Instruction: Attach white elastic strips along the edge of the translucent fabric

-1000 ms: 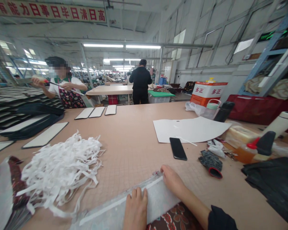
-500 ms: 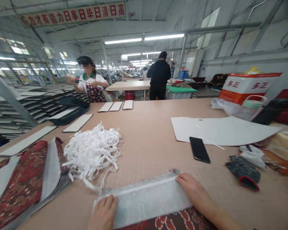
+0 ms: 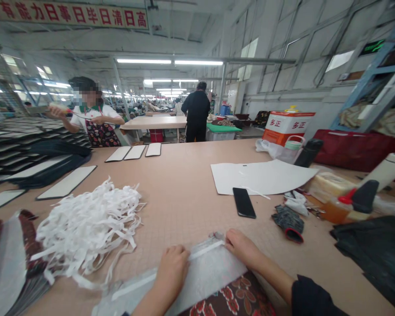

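Note:
A piece of dark floral fabric [image 3: 232, 298] lies at the table's near edge, with a pale grey backing [image 3: 213, 267] facing up along its far side. A white fabric strip [image 3: 204, 255] runs along the backing's far edge. My right hand [image 3: 240, 248] is closed at the right end of that edge, with fingertips pinched on the strip and fabric. My left hand [image 3: 171, 270] is closed near the middle of the same edge, its fingers bent down onto strip and fabric. What lies under the left fingers is hidden.
A heap of white strips [image 3: 92, 228] lies left of my hands, beside a stack of floral pieces [image 3: 9, 259]. To the right are a black phone [image 3: 244, 202], a white sheet [image 3: 263, 177], a dark glove [image 3: 288, 223] and black cloth [image 3: 375, 254]. A co-worker [image 3: 94, 114] stands beyond the table's left.
My left hand has moved right along the fabric's edge, from its left end to the middle. My right hand stays at the right end. The head view has turned right.

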Tool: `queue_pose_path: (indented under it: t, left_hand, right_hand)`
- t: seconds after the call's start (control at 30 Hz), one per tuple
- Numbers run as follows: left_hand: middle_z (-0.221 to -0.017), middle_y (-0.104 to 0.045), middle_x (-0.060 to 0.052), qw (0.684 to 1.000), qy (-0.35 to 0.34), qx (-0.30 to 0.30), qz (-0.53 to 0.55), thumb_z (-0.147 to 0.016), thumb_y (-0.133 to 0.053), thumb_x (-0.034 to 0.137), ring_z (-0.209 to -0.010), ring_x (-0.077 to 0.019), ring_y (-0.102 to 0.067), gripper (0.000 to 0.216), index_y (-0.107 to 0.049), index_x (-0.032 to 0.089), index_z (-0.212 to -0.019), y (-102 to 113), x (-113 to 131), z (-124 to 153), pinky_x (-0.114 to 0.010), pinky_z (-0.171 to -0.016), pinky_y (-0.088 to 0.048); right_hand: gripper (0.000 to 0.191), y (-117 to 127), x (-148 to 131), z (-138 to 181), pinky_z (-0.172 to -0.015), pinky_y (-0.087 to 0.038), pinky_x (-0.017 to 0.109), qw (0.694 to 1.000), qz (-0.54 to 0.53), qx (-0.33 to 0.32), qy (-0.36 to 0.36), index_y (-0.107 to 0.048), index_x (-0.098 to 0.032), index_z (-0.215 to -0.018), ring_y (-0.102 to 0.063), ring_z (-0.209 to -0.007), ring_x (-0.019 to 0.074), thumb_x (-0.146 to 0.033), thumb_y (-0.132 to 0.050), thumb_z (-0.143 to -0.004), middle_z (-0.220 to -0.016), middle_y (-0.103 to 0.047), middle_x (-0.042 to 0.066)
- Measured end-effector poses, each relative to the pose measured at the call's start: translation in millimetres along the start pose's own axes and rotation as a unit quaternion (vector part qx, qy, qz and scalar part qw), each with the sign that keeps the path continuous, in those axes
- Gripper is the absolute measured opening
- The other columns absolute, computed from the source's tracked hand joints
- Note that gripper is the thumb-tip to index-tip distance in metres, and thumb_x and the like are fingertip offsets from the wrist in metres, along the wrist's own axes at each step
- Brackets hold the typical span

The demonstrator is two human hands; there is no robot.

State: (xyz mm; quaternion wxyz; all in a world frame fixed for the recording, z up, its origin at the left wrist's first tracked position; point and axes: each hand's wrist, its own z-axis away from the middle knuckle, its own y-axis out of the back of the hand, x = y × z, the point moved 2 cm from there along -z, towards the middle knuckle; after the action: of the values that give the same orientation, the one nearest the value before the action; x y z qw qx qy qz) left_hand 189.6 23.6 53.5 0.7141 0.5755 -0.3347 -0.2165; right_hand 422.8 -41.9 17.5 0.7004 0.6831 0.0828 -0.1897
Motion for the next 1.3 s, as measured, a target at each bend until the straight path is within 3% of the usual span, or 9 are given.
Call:
queue_pose_path:
  t: [0.1, 0.23, 0.4, 0.57, 0.77, 0.93, 1.03, 1.3]
  left_hand:
    - [-0.103, -0.056, -0.005, 0.998, -0.027, 0.036, 0.035, -0.082, -0.043, 0.019, -0.096, -0.0217, -0.049, 0.022, -0.057, 0.020, -0.099, -10.0, 30.8, -30.5, -0.035, -0.083, -0.037]
    - [-0.101, -0.056, -0.005, 0.994, -0.041, 0.073, 0.070, -0.085, -0.043, 0.024, -0.095, -0.0213, -0.048, 0.021, -0.056, 0.020, -0.100, -20.8, 51.7, -53.9, -0.034, -0.081, -0.037]
    - [-0.095, -0.057, -0.003, 0.986, -0.020, 0.110, 0.121, -0.080, -0.050, 0.027, -0.093, -0.0206, -0.049, 0.019, -0.058, 0.021, -0.097, -33.7, 55.3, -69.1, -0.032, -0.079, -0.035]
    - [-0.087, -0.060, 0.000, 0.979, 0.009, 0.102, 0.174, -0.078, -0.053, 0.027, -0.088, -0.0181, -0.051, 0.011, -0.061, 0.021, -0.083, -40.3, 55.3, -77.5, -0.029, -0.076, -0.035]
    - [-0.086, -0.060, -0.001, 0.988, -0.009, 0.102, 0.120, -0.082, -0.047, 0.025, -0.086, -0.0186, -0.053, 0.015, -0.062, 0.022, -0.084, -42.5, 65.2, -74.4, -0.031, -0.074, -0.037]
    - [-0.090, -0.057, -0.003, 0.988, -0.055, 0.143, 0.001, -0.085, -0.040, 0.016, -0.085, -0.0202, -0.052, 0.022, -0.060, 0.022, -0.093, -48.1, 71.7, -70.0, -0.034, -0.074, -0.041]
    - [-0.097, -0.056, -0.005, 0.983, -0.086, 0.153, -0.048, -0.084, -0.041, 0.010, -0.087, -0.0207, -0.051, 0.027, -0.055, 0.020, -0.104, -52.6, 73.1, -67.8, -0.034, -0.075, -0.043]
    - [-0.101, -0.055, -0.007, 0.981, -0.116, 0.132, -0.082, -0.082, -0.044, 0.009, -0.089, -0.0217, -0.050, 0.028, -0.051, 0.015, -0.109, -55.4, 75.9, -66.6, -0.037, -0.076, -0.044]
  right_hand:
    - [0.006, 9.5, -4.5, 6.0, -0.074, -0.036, 0.032, 1.000, -0.011, -0.002, 0.000, -0.049, -0.017, -0.075, -0.049, -0.084, 0.0215, -0.019, -0.044, -0.077, -0.085, -0.056, 0.008]
    - [0.006, 14.6, -5.7, 6.4, -0.068, -0.038, 0.030, 0.987, -0.160, -0.008, -0.005, -0.045, -0.019, -0.078, -0.051, -0.075, 0.0179, -0.024, -0.043, -0.078, -0.079, -0.055, 0.004]
    - [0.025, 3.1, -0.8, -8.5, -0.079, -0.038, 0.028, 0.947, -0.317, 0.047, 0.008, -0.046, -0.018, -0.089, -0.051, -0.084, 0.0159, -0.011, -0.047, -0.065, -0.086, -0.054, 0.002]
    - [0.033, -10.6, 7.2, -11.7, -0.076, -0.040, 0.029, 0.907, -0.419, 0.051, 0.003, -0.045, -0.017, -0.100, -0.055, -0.078, 0.0157, -0.012, -0.045, -0.067, -0.078, -0.056, 0.000]
    - [0.037, -17.9, 13.9, -14.3, -0.082, -0.040, 0.031, 0.948, -0.302, 0.097, -0.026, -0.047, -0.018, -0.106, -0.053, -0.085, 0.0169, -0.012, -0.046, -0.070, -0.084, -0.056, 0.003]
    - [0.017, -14.3, 7.7, -13.3, -0.082, -0.039, 0.033, 0.981, -0.118, 0.154, 0.008, -0.052, -0.018, -0.088, -0.047, -0.091, 0.0203, -0.012, -0.048, -0.073, -0.092, -0.053, 0.006]
    - [0.009, -12.6, 5.7, -14.5, -0.079, -0.038, 0.032, 0.991, -0.054, 0.121, 0.026, -0.054, -0.018, -0.077, -0.048, -0.087, 0.0199, -0.014, -0.046, -0.077, -0.085, -0.055, 0.005]
    - [0.017, 0.9, 6.8, -28.8, -0.065, -0.036, 0.024, 0.992, -0.119, 0.026, -0.030, -0.059, -0.015, -0.070, -0.052, -0.072, 0.0142, -0.022, -0.044, -0.076, -0.075, -0.062, 0.004]
